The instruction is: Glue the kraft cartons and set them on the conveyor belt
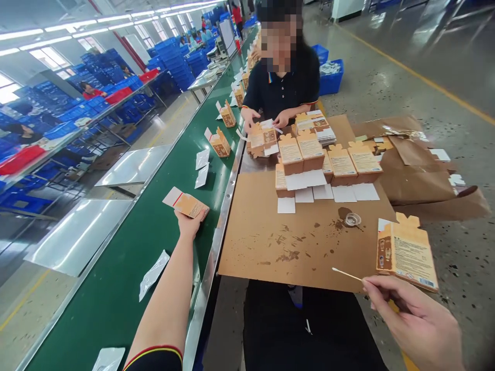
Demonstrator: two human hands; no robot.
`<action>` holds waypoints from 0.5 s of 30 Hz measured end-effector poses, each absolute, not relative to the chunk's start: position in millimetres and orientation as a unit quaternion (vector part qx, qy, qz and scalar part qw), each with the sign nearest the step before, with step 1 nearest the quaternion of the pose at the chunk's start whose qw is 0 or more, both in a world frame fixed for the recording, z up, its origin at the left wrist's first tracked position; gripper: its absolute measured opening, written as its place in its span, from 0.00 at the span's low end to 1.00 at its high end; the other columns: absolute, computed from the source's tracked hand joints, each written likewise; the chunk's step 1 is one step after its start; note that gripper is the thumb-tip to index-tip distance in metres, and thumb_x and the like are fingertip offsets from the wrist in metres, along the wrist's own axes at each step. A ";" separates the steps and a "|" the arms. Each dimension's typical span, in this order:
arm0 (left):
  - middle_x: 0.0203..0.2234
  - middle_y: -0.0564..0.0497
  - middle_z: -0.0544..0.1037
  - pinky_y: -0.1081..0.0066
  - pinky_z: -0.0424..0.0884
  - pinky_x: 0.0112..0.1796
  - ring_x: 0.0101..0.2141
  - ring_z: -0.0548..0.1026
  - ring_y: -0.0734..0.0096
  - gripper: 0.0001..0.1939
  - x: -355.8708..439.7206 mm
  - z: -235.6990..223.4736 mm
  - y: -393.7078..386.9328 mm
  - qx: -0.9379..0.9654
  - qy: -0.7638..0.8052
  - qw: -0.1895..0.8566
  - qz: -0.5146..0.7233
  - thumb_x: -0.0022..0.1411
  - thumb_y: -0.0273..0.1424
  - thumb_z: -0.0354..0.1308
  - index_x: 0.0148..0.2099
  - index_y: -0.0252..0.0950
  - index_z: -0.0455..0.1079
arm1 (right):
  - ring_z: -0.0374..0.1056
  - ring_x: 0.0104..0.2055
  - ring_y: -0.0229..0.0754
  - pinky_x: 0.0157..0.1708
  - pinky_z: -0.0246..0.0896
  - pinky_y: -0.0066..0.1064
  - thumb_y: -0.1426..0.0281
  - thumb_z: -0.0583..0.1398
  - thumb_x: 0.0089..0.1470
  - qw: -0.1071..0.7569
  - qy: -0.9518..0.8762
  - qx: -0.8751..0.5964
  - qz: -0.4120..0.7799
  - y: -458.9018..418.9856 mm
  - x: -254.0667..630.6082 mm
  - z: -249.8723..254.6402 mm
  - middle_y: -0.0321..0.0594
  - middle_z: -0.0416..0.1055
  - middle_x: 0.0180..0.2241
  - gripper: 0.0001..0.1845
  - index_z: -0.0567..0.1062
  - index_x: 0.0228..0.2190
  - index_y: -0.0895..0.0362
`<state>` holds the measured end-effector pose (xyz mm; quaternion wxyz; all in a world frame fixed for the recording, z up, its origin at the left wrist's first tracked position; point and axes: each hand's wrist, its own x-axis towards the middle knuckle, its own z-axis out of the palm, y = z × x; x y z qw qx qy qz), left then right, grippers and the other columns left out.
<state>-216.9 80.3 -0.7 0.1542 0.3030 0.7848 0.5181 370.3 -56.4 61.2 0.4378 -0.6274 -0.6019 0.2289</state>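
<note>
Over the green conveyor belt, my left hand [188, 224] is closed around a small orange-and-white carton [190, 205] with its white flap sticking out to the left. My right hand [413, 314], at the lower right, pinches a cotton swab [347, 273] by its stick, the white tip pointing left over the cardboard sheet [251, 226]. Just beyond that hand a flattened carton [412, 252] lies at the sheet's right edge. A small clear dish [352, 220] stands on the cardboard, with dark wet spots around it.
Stacked cartons [342, 164] with white flaps fill the far part of the cardboard. A co-worker [286, 82] across from me handles a carton [263, 138]. Silver pouches [153, 273] and standing cartons [219, 142] lie along the belt [104, 293]. Brown paper [410, 180] is at the right.
</note>
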 end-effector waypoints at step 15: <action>0.53 0.33 0.84 0.44 0.79 0.60 0.59 0.84 0.41 0.27 -5.9 51.5 232.1 0.443 0.650 0.320 0.529 0.76 0.56 0.62 0.56 0.37 0.78 | 0.77 0.18 0.47 0.18 0.77 0.32 0.58 0.69 0.65 0.525 -0.591 -0.566 0.233 -60.1 357.0 83.2 0.35 0.83 0.22 0.14 0.87 0.27 0.45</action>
